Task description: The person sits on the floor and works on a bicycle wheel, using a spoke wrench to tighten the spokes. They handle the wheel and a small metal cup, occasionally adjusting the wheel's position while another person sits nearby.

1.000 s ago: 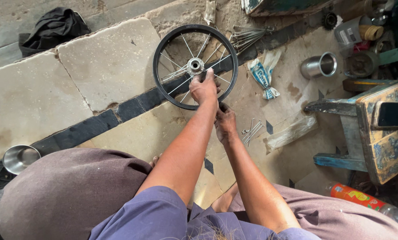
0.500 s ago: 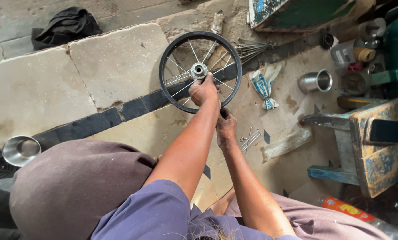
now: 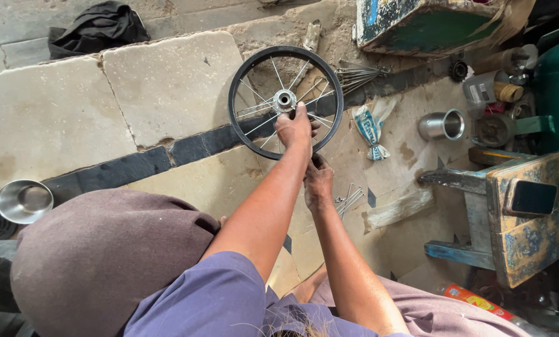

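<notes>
black rubber is ringing the small spoked wheel (image 3: 285,102) that both hands are working on, and the wheel is standing more or less upright on the stone floor (image 3: 167,81), straddling a dark strip between the slabs. the left hand (image 3: 294,126) is reaching over the lower rim with its fingers curled among the spokes just below the shiny hub, gripping there. the right hand (image 3: 317,181) is sitting lower, closed against the bottom of the rim; whether it is pinching a spoke or a small tool i cannot tell. judging by this grip, the work is going best if the upper hand is keeping the wheel from rolling or tipping while the lower one is acting on one spoke at a time, with the rim braced on the floor. loose spokes (image 3: 347,201) are lying on the floor just beside the right hand, and a bigger bundle of spokes (image 3: 360,73) is fanning out past the wheel's far edge. further out, a metal cup (image 3: 442,125) is lying on its side with its mouth showing nothing inside, a steel bowl (image 3: 24,201) near the person's knee is looking empty too, and a knotted plastic bag (image 3: 369,128) is hiding its contents. a worn wooden stool (image 3: 523,218) is carrying a dark phone (image 3: 531,198).
</notes>
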